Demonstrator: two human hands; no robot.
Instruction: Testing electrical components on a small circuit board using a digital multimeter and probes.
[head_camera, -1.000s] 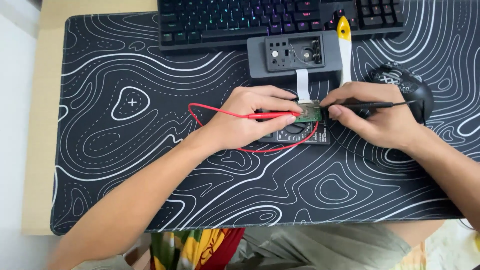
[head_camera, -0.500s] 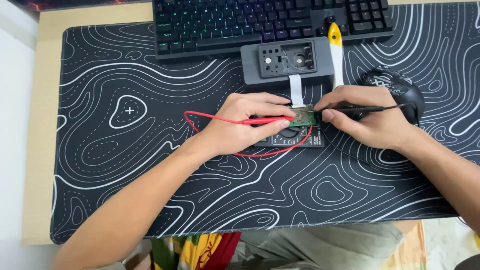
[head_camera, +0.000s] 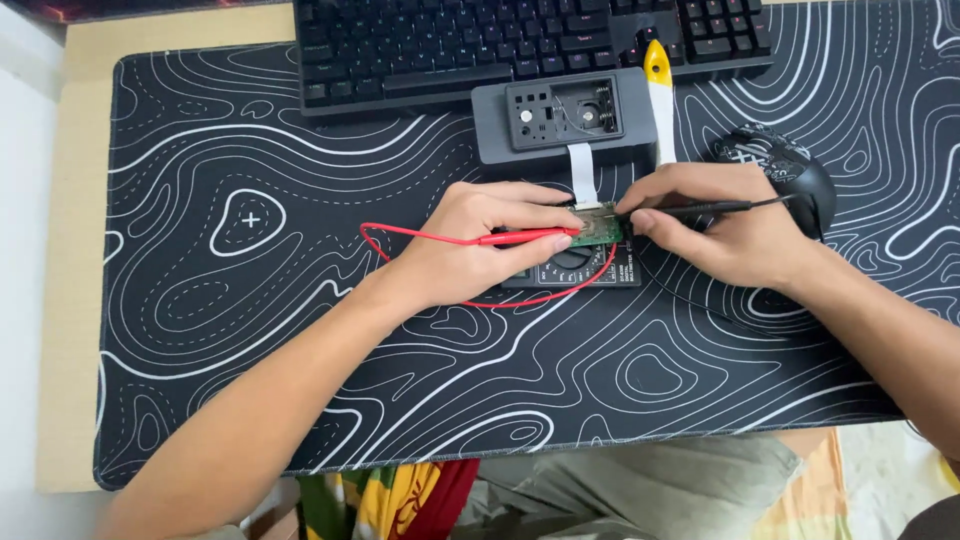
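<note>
The mat (head_camera: 250, 330) was black with white swirling contour lines. The keyboard (head_camera: 480, 50) was black, some keys lit blue and violet. The box (head_camera: 500, 135) was grey, its ribbon (head_camera: 581, 172) white. The probe (head_camera: 520, 237) and its wire (head_camera: 400, 232) were red; the other probe (head_camera: 700, 208) black. The board (head_camera: 598, 228) was green, the meter (head_camera: 600, 275) black, the mouse (head_camera: 775, 165) black, the tool (head_camera: 659, 95) yellow-tipped and white.

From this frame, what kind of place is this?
Probably a home computer desk used as an electronics bench: a black desk mat with white contour lines, a black backlit keyboard and a black mouse. Both hands press red and black probes to a small green circuit board.
</note>
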